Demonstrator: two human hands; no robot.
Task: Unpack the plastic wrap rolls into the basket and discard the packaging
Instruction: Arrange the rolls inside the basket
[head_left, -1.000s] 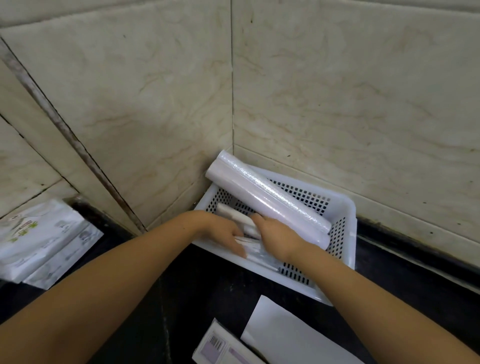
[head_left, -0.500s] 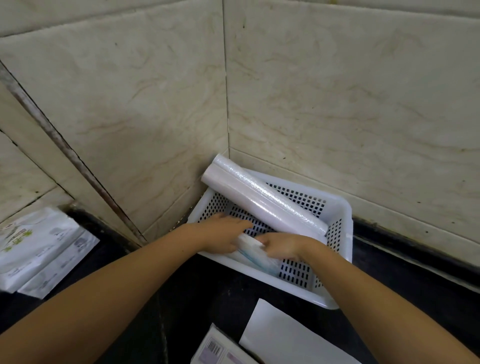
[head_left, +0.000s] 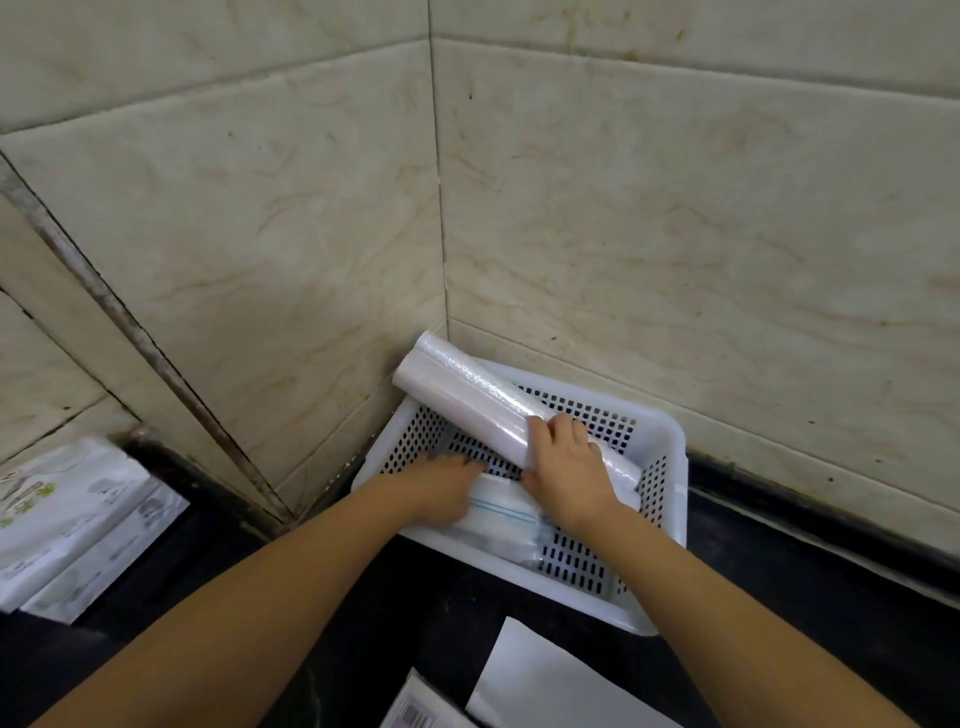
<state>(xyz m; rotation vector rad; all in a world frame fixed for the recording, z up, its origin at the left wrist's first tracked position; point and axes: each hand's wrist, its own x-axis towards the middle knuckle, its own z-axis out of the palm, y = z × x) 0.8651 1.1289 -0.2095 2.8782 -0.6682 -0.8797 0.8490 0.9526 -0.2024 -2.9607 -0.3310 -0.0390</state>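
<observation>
A white perforated basket (head_left: 667, 525) stands in the corner of the tiled walls on a dark counter. Two white plastic wrap rolls (head_left: 467, 395) lie side by side across it, their far ends jutting over the back-left rim. My right hand (head_left: 566, 467) is clasped over the near part of these rolls. My left hand (head_left: 441, 483) reaches into the basket and rests flat on a clear bag with a blue line (head_left: 498, 512) lying at the front of the basket.
White printed packages (head_left: 67, 519) lie on the counter at the left. A white sheet (head_left: 545, 680) and a barcoded pack (head_left: 415, 712) sit at the bottom edge. Tiled walls close in behind and left of the basket.
My right hand moved up from the clear bag at the basket's front onto the rolls. My left hand slid further into the basket onto the bag.
</observation>
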